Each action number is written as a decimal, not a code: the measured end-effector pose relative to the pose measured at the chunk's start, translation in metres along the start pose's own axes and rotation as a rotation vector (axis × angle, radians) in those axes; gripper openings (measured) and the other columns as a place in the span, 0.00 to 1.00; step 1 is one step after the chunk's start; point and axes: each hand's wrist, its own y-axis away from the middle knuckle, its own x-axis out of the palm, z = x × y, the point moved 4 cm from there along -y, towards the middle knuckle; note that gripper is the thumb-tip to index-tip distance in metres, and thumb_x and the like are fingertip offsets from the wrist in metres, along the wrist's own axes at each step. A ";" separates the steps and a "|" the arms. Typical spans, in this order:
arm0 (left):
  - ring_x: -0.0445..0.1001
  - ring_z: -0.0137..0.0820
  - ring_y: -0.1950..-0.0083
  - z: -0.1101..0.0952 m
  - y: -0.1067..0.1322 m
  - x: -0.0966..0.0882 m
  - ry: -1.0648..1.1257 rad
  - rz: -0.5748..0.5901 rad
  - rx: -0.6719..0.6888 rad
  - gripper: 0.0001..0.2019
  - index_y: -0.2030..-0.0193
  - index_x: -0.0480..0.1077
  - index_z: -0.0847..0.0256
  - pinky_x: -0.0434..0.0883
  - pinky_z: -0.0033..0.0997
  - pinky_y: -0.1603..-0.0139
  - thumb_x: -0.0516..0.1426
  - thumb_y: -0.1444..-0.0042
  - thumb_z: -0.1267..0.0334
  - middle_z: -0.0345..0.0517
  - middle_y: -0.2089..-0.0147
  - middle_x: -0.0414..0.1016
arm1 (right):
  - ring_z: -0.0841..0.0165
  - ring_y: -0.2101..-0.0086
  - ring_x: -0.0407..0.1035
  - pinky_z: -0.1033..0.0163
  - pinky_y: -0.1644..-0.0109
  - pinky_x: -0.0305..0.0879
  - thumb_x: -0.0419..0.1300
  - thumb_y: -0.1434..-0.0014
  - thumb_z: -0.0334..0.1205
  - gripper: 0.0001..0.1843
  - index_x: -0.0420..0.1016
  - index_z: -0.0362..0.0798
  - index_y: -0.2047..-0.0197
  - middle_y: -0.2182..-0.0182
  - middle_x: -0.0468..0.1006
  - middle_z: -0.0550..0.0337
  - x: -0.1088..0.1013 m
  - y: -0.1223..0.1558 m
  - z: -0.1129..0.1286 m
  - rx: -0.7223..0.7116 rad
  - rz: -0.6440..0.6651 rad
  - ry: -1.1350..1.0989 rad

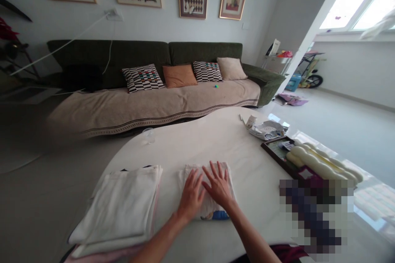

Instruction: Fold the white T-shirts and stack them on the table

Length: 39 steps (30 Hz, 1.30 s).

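Both of our hands lie flat on the small folded cloth (pixel 206 189) in front of us on the white desk (pixel 216 135); the left hand (pixel 191 195) and the right hand (pixel 219 185) sit side by side, fingers spread, the right one slightly overlapping the left at the fingertips — neither grip is clenched, both are released and simply pressing palm-down. The cloth is white with a bit of blue print showing at its near edge; it sits just beside a larger stack of folded whites (pixel 120 209) to our left, close but apart from it.

To do this pressing well, we judge that we should keep the palms flat and the pressure even, smoothing outward from the middle toward the edges so that no crease gets trapped; we should also keep the edges square and avoid dragging the whole bundle across the desk.

Further off on the desk stand a clear glass (pixel 149 134), some crumpled paper (pixel 266 129) and a dark tray (pixel 279 152) with a pale wavy object (pixel 321 163); beyond them runs a green sofa (pixel 148 55) with cushions.
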 end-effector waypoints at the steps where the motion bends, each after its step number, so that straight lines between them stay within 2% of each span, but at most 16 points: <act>1: 0.46 0.44 0.30 -0.005 0.016 0.009 -0.091 0.079 0.068 0.28 0.34 0.55 0.54 0.51 0.52 0.34 0.53 0.43 0.65 0.50 0.30 0.52 | 0.51 0.34 0.34 0.36 0.36 0.35 0.54 0.40 0.50 0.28 0.56 0.66 0.36 0.32 0.47 0.64 0.006 0.004 0.005 -0.037 0.039 0.009; 3: 0.42 0.51 0.29 -0.005 0.043 0.022 -0.258 0.159 0.091 0.31 0.32 0.49 0.48 0.52 0.59 0.36 0.53 0.41 0.54 0.50 0.29 0.46 | 0.48 0.34 0.33 0.33 0.38 0.35 0.52 0.40 0.55 0.30 0.54 0.66 0.35 0.32 0.48 0.62 0.015 0.008 0.008 -0.069 0.100 0.023; 5: 0.40 0.54 0.29 -0.002 0.059 0.026 -0.358 0.156 0.008 0.31 0.32 0.47 0.44 0.52 0.62 0.37 0.50 0.41 0.47 0.49 0.28 0.42 | 0.48 0.34 0.31 0.32 0.38 0.34 0.48 0.39 0.58 0.31 0.50 0.65 0.34 0.32 0.45 0.60 0.021 0.008 0.007 -0.072 0.138 0.037; 8: 0.38 0.55 0.29 -0.002 0.064 0.021 -0.409 0.173 -0.103 0.31 0.32 0.47 0.44 0.50 0.63 0.37 0.49 0.41 0.45 0.50 0.28 0.40 | 0.52 0.34 0.29 0.34 0.37 0.33 0.47 0.39 0.59 0.31 0.46 0.67 0.34 0.31 0.41 0.64 0.023 0.005 0.000 -0.064 0.183 0.056; 11: 0.38 0.53 0.29 -0.007 0.059 0.011 -0.388 0.258 -0.151 0.31 0.32 0.49 0.47 0.49 0.62 0.37 0.51 0.41 0.49 0.49 0.28 0.41 | 0.57 0.33 0.30 0.37 0.36 0.32 0.47 0.38 0.57 0.31 0.45 0.66 0.33 0.32 0.43 0.66 0.018 -0.003 -0.016 -0.008 0.197 0.070; 13: 0.42 0.50 0.29 -0.005 0.052 0.000 -0.359 0.280 -0.180 0.29 0.33 0.51 0.51 0.47 0.64 0.36 0.51 0.41 0.54 0.49 0.28 0.44 | 0.55 0.33 0.30 0.34 0.37 0.33 0.44 0.35 0.54 0.31 0.43 0.59 0.32 0.31 0.41 0.60 0.011 -0.009 -0.032 0.095 0.165 0.073; 16: 0.50 0.47 0.31 0.009 0.030 -0.019 -0.264 0.159 -0.307 0.26 0.35 0.58 0.59 0.49 0.56 0.35 0.50 0.41 0.60 0.52 0.31 0.52 | 0.50 0.34 0.37 0.31 0.40 0.41 0.45 0.34 0.48 0.29 0.46 0.51 0.32 0.32 0.44 0.49 0.001 -0.018 -0.053 0.244 0.104 0.042; 19: 0.56 0.42 0.34 0.029 -0.002 -0.030 -0.184 0.020 -0.456 0.22 0.39 0.61 0.65 0.54 0.43 0.36 0.49 0.39 0.62 0.59 0.35 0.60 | 0.55 0.41 0.56 0.40 0.41 0.56 0.53 0.36 0.44 0.24 0.59 0.50 0.39 0.38 0.59 0.50 -0.007 -0.025 -0.062 0.332 0.047 -0.013; 21: 0.62 0.42 0.38 0.039 -0.024 -0.030 -0.149 0.006 -0.520 0.20 0.41 0.62 0.66 0.59 0.43 0.39 0.50 0.39 0.63 0.60 0.41 0.66 | 0.60 0.49 0.66 0.47 0.47 0.65 0.56 0.38 0.43 0.20 0.65 0.48 0.44 0.44 0.66 0.52 -0.013 -0.028 -0.065 0.377 0.027 -0.059; 24: 0.72 0.38 0.50 0.042 -0.051 -0.032 -0.043 0.050 -0.561 0.15 0.48 0.67 0.64 0.69 0.43 0.50 0.55 0.40 0.61 0.51 0.50 0.72 | 0.64 0.56 0.70 0.53 0.54 0.70 0.57 0.38 0.43 0.17 0.67 0.46 0.48 0.51 0.71 0.54 -0.027 -0.033 -0.066 0.382 0.043 -0.148; 26: 0.74 0.32 0.59 0.035 -0.064 -0.040 0.046 0.091 -0.512 0.11 0.55 0.69 0.64 0.73 0.38 0.59 0.56 0.41 0.60 0.46 0.57 0.73 | 0.64 0.57 0.70 0.56 0.57 0.71 0.58 0.39 0.44 0.17 0.69 0.45 0.49 0.51 0.72 0.55 -0.045 -0.037 -0.066 0.334 0.040 -0.209; 28: 0.73 0.29 0.64 0.022 -0.072 -0.057 0.131 0.107 -0.406 0.08 0.59 0.70 0.65 0.71 0.31 0.63 0.57 0.42 0.63 0.41 0.63 0.74 | 0.65 0.59 0.71 0.57 0.59 0.71 0.58 0.39 0.44 0.17 0.69 0.44 0.50 0.53 0.72 0.56 -0.069 -0.037 -0.065 0.259 0.006 -0.262; 31: 0.72 0.29 0.62 -0.002 -0.069 -0.087 0.213 0.082 -0.219 0.08 0.59 0.69 0.64 0.69 0.27 0.61 0.56 0.46 0.67 0.39 0.65 0.73 | 0.67 0.61 0.70 0.59 0.58 0.69 0.56 0.38 0.40 0.11 0.69 0.44 0.54 0.58 0.74 0.58 -0.103 -0.020 -0.064 0.129 -0.088 -0.313; 33: 0.71 0.31 0.58 -0.015 -0.054 -0.099 0.224 0.075 -0.111 0.09 0.59 0.69 0.63 0.67 0.27 0.57 0.55 0.49 0.69 0.41 0.62 0.73 | 0.67 0.59 0.69 0.61 0.56 0.67 0.53 0.40 0.34 0.09 0.68 0.45 0.57 0.60 0.73 0.58 -0.115 0.004 -0.064 0.056 -0.150 -0.322; 35: 0.69 0.33 0.55 -0.022 -0.028 -0.100 0.209 0.118 -0.020 0.10 0.62 0.70 0.61 0.66 0.29 0.53 0.54 0.52 0.72 0.42 0.60 0.72 | 0.66 0.59 0.68 0.62 0.54 0.65 0.50 0.46 0.29 0.12 0.68 0.46 0.59 0.61 0.73 0.56 -0.116 0.036 -0.067 0.004 -0.167 -0.312; 39: 0.72 0.34 0.57 -0.016 0.035 -0.079 0.145 0.372 0.113 0.16 0.69 0.73 0.57 0.66 0.30 0.51 0.53 0.61 0.79 0.40 0.63 0.75 | 0.62 0.55 0.68 0.59 0.52 0.65 0.52 0.55 0.28 0.15 0.72 0.50 0.64 0.57 0.74 0.53 -0.093 0.100 -0.075 -0.060 -0.064 -0.261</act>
